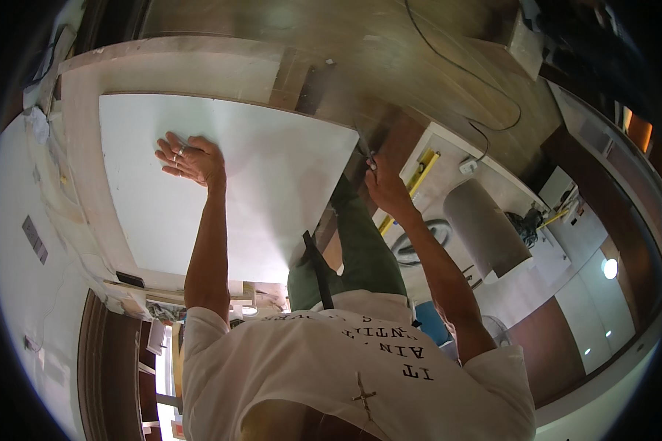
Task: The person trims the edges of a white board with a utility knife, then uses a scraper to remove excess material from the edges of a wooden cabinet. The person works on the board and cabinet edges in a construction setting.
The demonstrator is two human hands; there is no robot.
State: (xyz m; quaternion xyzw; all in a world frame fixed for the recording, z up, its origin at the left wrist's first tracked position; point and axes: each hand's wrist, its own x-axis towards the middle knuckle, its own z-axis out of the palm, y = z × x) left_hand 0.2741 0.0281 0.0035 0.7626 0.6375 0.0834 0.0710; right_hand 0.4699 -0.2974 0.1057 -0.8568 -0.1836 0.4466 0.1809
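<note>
A large white board [272, 198] lies on a pale work surface [88, 176] in front of me. My left hand [191, 159] rests on its left part, fingers stretched and slightly spread, with a ring on one finger. By the board's right corner is my right hand [387, 187], closed around a slim tool [369, 152]. The thin end of that tool points up toward the corner. It is too small and dim to tell its kind, and I cannot tell whether it touches the board's edge.
Right of my right hand lie a yellow spirit level [421, 173], a coiled grey hose [438, 234] and a large grey cylinder [485, 220]. A dark cable [504, 126] runs over the floor to a white socket block [468, 166]. A black flat object [130, 279] sits near the board's lower left.
</note>
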